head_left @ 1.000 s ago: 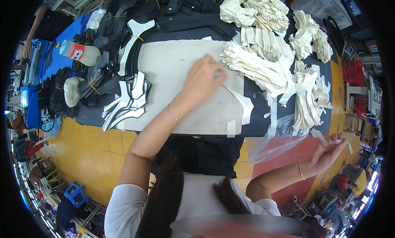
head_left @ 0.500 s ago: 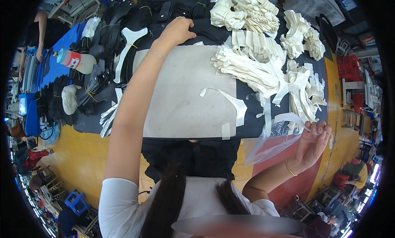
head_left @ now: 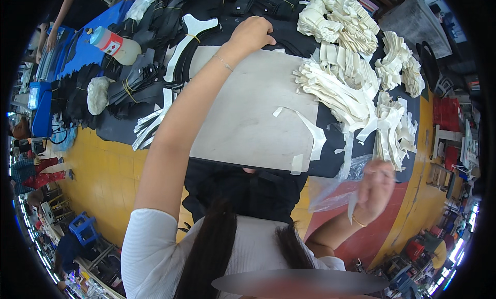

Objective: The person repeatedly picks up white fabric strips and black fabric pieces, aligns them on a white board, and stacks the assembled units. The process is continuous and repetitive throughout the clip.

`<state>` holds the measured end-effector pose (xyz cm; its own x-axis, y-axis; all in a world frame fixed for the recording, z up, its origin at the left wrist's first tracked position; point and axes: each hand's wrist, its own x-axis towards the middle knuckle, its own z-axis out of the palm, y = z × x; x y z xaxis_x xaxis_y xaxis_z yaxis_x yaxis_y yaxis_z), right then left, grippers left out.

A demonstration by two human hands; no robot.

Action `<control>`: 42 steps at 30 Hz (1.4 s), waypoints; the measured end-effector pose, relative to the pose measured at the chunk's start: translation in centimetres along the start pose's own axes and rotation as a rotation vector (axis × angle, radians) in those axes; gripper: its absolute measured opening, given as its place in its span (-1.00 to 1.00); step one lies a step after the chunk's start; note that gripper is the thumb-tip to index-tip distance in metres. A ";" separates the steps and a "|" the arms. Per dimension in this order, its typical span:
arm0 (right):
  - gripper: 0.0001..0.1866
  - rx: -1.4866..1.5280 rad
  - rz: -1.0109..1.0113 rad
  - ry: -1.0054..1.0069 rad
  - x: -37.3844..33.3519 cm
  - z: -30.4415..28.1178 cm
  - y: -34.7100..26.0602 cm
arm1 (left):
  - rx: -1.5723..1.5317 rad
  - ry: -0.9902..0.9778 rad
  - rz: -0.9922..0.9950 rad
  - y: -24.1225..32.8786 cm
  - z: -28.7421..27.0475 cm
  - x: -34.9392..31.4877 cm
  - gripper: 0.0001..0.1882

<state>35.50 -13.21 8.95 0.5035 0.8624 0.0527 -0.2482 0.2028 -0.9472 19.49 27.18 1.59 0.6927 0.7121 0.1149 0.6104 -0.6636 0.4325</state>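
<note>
My left hand (head_left: 252,34) reaches over the far edge of a grey board (head_left: 243,108), at the black fabric pieces (head_left: 289,40) there. Its thumb and bent forefinger are apart, and nothing shows between them. My right hand (head_left: 376,188), smeared by motion, is closed in the air off the table's near right edge. A thin white strip (head_left: 352,207) hangs from it beside the wrist. On the board's right side lies a curved white cut piece (head_left: 305,124). Beside the right hand, a clear plastic bag (head_left: 333,188) hangs from the table edge.
Bundled white fabric pieces (head_left: 336,87) are heaped on the right. Black bundles (head_left: 137,82), a white piece tied with black ones (head_left: 181,46) and a bottle with a red label (head_left: 116,46) are on the left. Another person's arm (head_left: 61,17) shows at far left.
My right hand has moved inward and down from the table's right edge, and the white strip now hangs below it. The left hand stays at the board's far edge. The whole view has shifted.
</note>
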 end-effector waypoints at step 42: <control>-0.75 -0.701 0.742 -0.518 7.1 19.3 12.0 | 0.034 0.023 -0.058 5.3 -0.2 -31.8 -0.23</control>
<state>20.11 4.35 4.03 -0.0166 0.7822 -0.6228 0.2561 -0.5988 -0.7588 0.65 1.02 0.42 0.6471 0.7542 0.1116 0.6621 -0.6285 0.4083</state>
